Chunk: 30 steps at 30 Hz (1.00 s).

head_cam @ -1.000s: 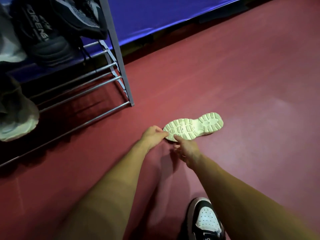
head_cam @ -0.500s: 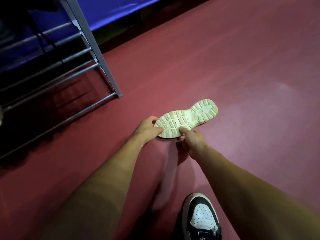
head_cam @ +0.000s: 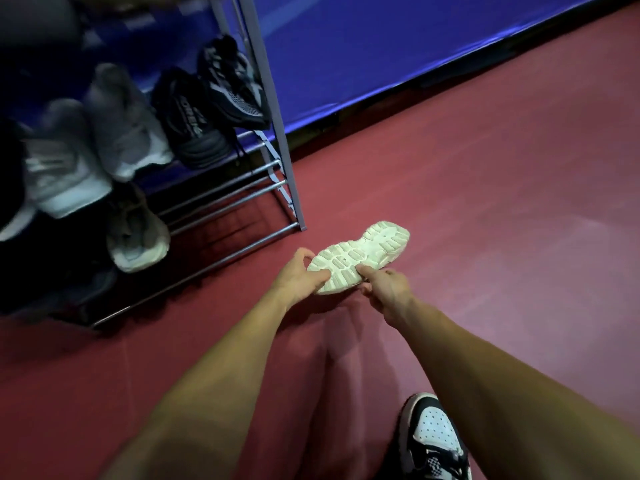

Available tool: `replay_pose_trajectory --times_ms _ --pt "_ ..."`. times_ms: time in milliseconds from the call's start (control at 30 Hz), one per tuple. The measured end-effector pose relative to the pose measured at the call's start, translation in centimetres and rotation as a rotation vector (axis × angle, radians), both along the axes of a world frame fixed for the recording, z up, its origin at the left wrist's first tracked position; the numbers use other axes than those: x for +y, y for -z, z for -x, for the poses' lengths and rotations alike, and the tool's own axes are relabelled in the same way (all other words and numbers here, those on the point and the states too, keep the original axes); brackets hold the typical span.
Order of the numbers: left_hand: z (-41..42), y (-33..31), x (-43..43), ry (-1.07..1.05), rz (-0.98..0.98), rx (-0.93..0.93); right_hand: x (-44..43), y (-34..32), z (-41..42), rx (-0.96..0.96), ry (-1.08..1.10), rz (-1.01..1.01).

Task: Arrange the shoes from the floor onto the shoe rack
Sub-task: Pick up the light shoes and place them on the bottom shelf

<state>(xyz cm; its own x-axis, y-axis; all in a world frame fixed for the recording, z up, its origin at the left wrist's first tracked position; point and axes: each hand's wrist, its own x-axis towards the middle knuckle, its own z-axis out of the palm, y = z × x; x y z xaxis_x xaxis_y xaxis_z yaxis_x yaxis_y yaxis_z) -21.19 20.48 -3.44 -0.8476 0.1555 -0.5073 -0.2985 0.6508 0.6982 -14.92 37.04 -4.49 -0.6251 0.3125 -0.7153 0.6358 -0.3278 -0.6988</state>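
Observation:
A white shoe (head_cam: 363,254) is turned sole-up just above the red floor, right of the rack's foot. My left hand (head_cam: 298,275) grips its near end from the left, thumb on the sole. From the right, my right hand (head_cam: 384,285) pinches the same end, thumb on the tread. The grey metal shoe rack (head_cam: 273,133) stands at the left. It holds black shoes (head_cam: 194,123), grey-white shoes (head_cam: 121,133) and a beige shoe (head_cam: 135,233) on a lower rail. The shoe's upper is hidden beneath its sole.
A black-and-white sneaker (head_cam: 433,441) is at the bottom edge, on my foot as far as I can tell. A blue wall panel (head_cam: 398,46) runs behind the rack. Red floor (head_cam: 485,220) stretches to the right.
The white shoe has lifted slightly and tilted between both hands. The view has swung up and left, so the rack's filled shelves are in sight again.

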Motion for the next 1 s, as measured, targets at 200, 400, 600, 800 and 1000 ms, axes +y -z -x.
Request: replay_pose_trajectory --times_ms 200,400,600,800,1000 --pt "-4.1 -4.7 -6.8 0.033 0.015 0.073 -5.4 -5.4 0.2 0.12 -0.188 -0.159" --pt "-8.0 -10.0 -10.8 -0.125 0.115 0.202 -11.8 -11.5 1.5 0.281 -0.442 -0.395" --pt "-9.4 -12.0 -13.6 -0.416 -0.365 -0.058 -16.9 -14.3 1.9 0.464 -0.73 -0.501" --pt "-8.5 -12.8 -16.3 -0.61 -0.664 -0.162 -18.6 -13.8 3.3 0.442 -0.977 -0.592" --pt "-6.1 -12.4 -18.6 -0.627 -0.683 -0.245 -20.1 -11.7 4.3 0.319 -0.87 -0.568"
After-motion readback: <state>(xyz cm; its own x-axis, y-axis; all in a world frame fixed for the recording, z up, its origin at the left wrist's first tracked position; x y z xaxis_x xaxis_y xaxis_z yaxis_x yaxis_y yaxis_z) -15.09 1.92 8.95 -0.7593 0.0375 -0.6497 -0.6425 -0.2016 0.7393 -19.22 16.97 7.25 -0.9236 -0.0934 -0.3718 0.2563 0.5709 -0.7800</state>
